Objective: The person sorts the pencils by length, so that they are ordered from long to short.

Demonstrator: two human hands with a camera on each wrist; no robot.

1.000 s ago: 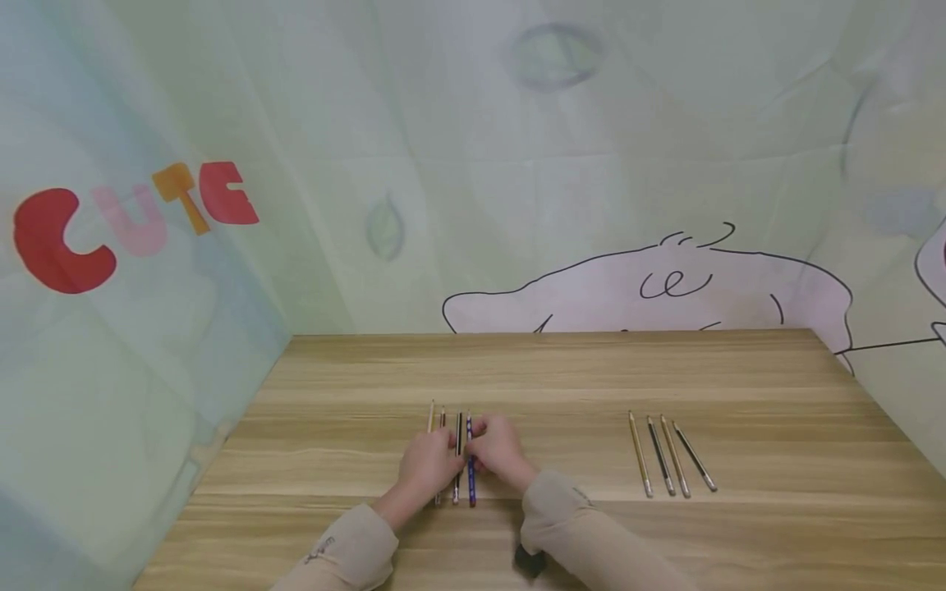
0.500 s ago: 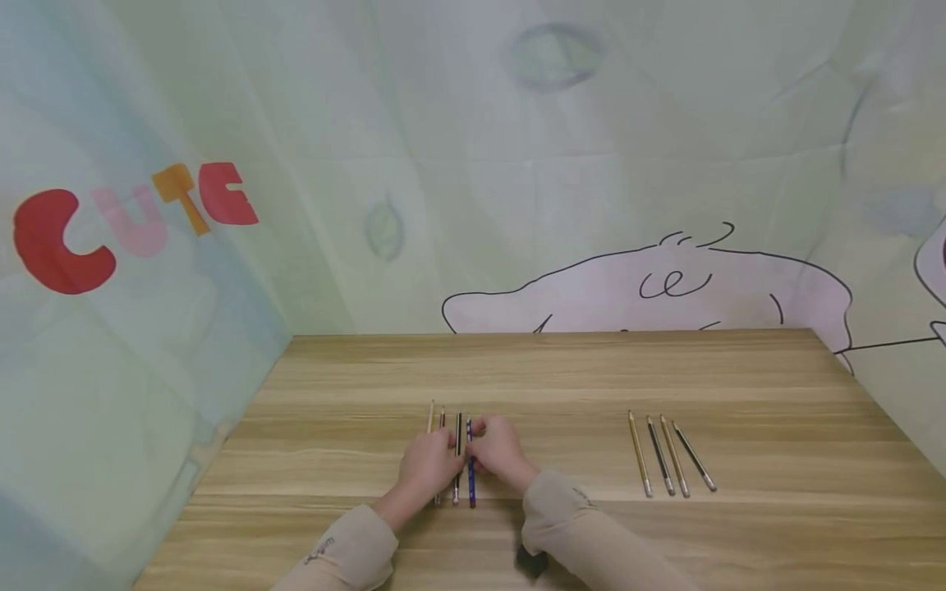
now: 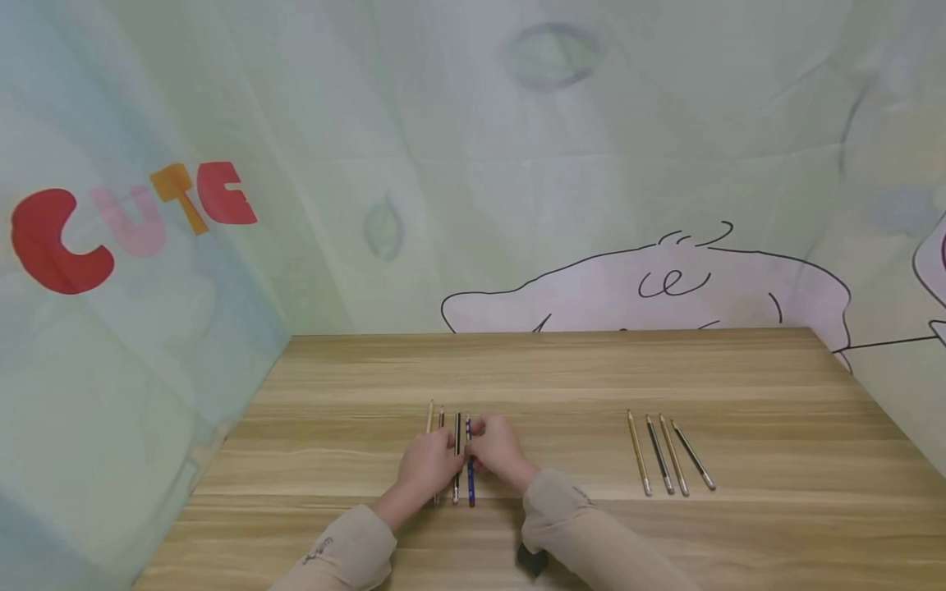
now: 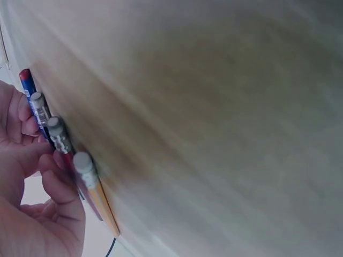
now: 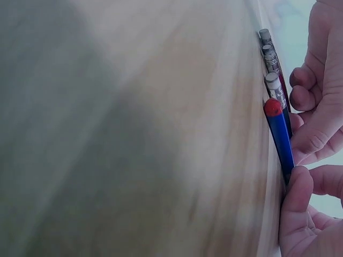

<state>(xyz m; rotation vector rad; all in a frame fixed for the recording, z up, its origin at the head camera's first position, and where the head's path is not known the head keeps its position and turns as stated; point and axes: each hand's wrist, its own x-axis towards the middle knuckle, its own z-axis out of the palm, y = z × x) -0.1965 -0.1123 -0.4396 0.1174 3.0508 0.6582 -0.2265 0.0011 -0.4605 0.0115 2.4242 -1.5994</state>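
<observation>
Leftmost on the light brown wood-grain desk (image 3: 798,410) is a thin yellow wooden pencil (image 3: 429,417) with a pale rubber end, partly hidden. Next is a dark red wooden pencil (image 3: 442,417), mostly covered too. The left hand (image 3: 427,463) lies over these two. Its fingers are curled in, with just a small gap to the thumb, and it looks to pinch a black wooden pencil (image 3: 457,435) with pale stripes. Just beside that is a blue patterned wooden pencil (image 3: 470,483) with a red end. The right hand (image 3: 501,447) has its fingers curled, and its thumb and pointer finger seem to pinch this one.

Nearly nothing has changed in the last second: both hands stay put, and the pencils by them keep their spots. So I think the work is at a small, careful bit and has not moved on.

Well apart on the right lie a gold pencil (image 3: 640,454), a plain black pencil (image 3: 660,454), a second gold pencil (image 3: 674,454) and a slanted black pencil (image 3: 694,455), all with silvery ends. They have not moved either.
</observation>
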